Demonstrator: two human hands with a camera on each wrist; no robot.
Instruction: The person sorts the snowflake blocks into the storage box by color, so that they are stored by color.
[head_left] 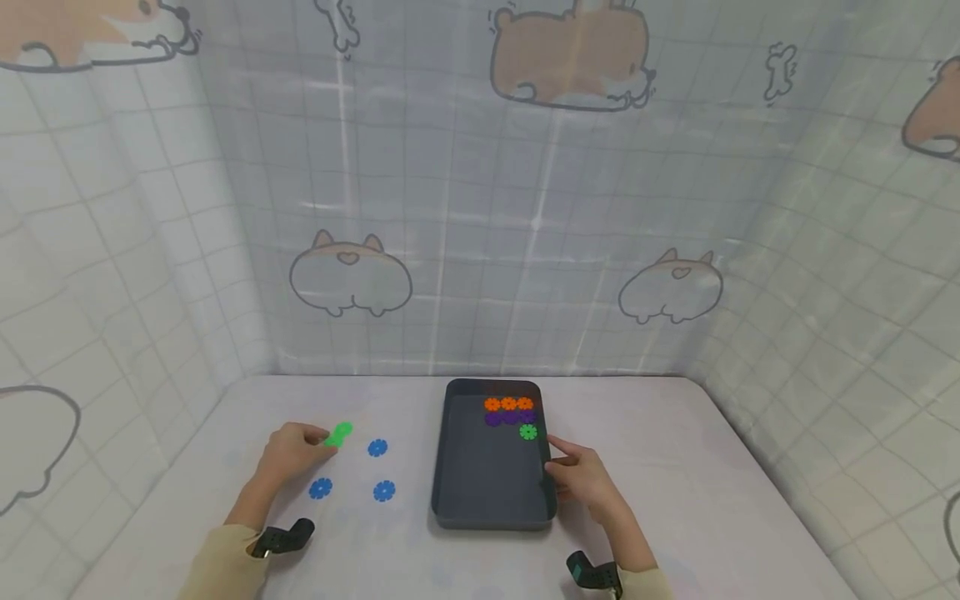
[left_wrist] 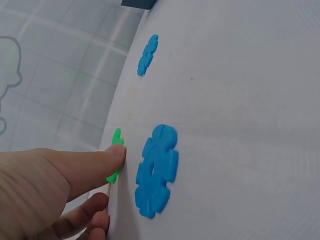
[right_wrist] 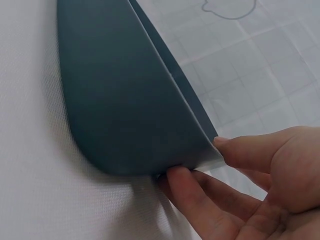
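Some green plastic (head_left: 342, 430) pinched in left hand (head_left: 288, 454); right hand (head_left: 587, 478) grips dark tray (head_left: 483, 504) by side.

One tray (head_left: 476, 492), two hands (head_left: 288, 454) (head_left: 588, 479), two wrist devices (head_left: 283, 540).
Tray: three orange flowers (head_left: 509, 404), three purple flowers (head_left: 510, 418), one green flower (head_left: 528, 432); counter (head_left: 675, 467): three blue flowers (head_left: 378, 447). Held green pieces (head_left: 342, 429) overlap, count unclear.

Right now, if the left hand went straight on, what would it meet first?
Likely the farthest blue piece, beyond the green pieces the left hand pinches; height is unclear, so it may pass above.
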